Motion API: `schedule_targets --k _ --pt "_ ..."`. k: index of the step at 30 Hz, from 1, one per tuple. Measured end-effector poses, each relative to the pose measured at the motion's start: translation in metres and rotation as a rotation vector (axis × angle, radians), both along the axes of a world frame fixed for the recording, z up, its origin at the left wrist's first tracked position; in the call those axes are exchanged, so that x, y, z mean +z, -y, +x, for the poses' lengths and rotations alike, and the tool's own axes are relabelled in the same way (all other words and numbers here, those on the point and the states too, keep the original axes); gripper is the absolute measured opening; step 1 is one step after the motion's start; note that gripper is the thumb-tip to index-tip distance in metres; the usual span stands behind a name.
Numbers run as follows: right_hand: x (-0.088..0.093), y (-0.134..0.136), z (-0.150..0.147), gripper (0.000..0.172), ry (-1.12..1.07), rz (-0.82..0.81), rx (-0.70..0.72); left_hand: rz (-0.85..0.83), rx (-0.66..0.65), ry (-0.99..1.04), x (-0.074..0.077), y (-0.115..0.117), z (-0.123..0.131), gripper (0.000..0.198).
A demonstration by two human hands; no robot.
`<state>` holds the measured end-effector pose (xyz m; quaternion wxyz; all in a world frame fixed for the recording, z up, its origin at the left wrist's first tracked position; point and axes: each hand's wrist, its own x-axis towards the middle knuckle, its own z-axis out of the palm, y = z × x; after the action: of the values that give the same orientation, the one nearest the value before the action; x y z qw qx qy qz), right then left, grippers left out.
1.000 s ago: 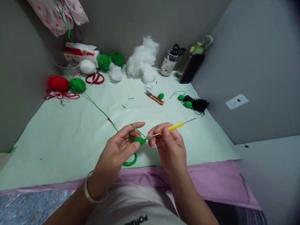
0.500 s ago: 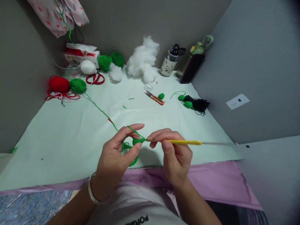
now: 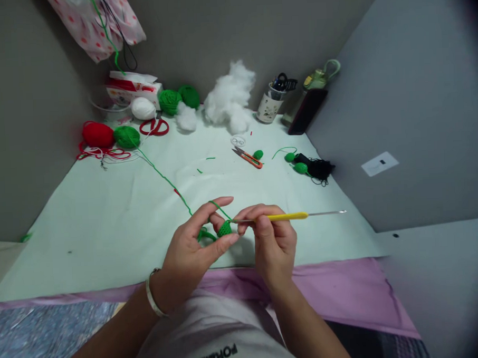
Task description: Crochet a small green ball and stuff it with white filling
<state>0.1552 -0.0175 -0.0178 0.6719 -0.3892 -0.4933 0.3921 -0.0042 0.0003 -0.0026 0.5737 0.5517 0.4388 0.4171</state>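
Observation:
Between the thumb and fingers of my left hand point(image 3: 194, 241) is a small green crochet piece point(image 3: 224, 228), rounded and tightly stitched. Green yarn point(image 3: 163, 174) runs from a green ball point(image 3: 127, 137) over my raised left index finger down to the piece. My right hand point(image 3: 271, 241) is closed around a crochet hook point(image 3: 287, 217) with a yellow handle and metal ends. The hook's left tip meets the upper edge of the piece, though the exact loop is too small to make out. More green yarn hangs behind my left thumb.
Orange thread snips point(image 3: 248, 157) lie mid-table beside a small green crocheted ball point(image 3: 258, 154). Black yarn point(image 3: 318, 166) and green pieces sit to the right. White stuffing point(image 3: 231, 100), red-handled scissors point(image 3: 154, 127), red yarn point(image 3: 97, 134) and a cup point(image 3: 270, 106) stand along the back.
My left fingers have turned the green piece, so more of its stitched side shows. The hook has swung to a more level angle, its right end sharper, and my right hand has shifted slightly left.

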Motion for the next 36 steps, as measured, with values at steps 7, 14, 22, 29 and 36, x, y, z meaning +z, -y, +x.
schedule_targets --k 7,14,22,29,36 --pt "0.002 0.002 -0.001 0.020 0.057 0.050 -0.029 0.028 0.089 0.002 -0.004 -0.002 0.002 0.037" --pt "0.007 0.003 -0.001 0.019 -0.017 0.041 -0.035 0.057 0.102 -0.023 -0.003 0.002 0.005 0.042" --pt "0.009 -0.005 0.001 0.019 -0.193 -0.067 0.024 -0.107 0.025 0.144 -0.004 0.000 0.012 0.040" --pt "0.007 -0.004 0.007 0.019 -0.147 -0.069 0.067 -0.184 0.020 0.298 -0.002 0.003 0.004 0.035" --pt "0.010 0.005 0.011 0.022 0.197 0.096 0.008 -0.096 0.116 0.187 -0.001 0.003 0.009 0.037"
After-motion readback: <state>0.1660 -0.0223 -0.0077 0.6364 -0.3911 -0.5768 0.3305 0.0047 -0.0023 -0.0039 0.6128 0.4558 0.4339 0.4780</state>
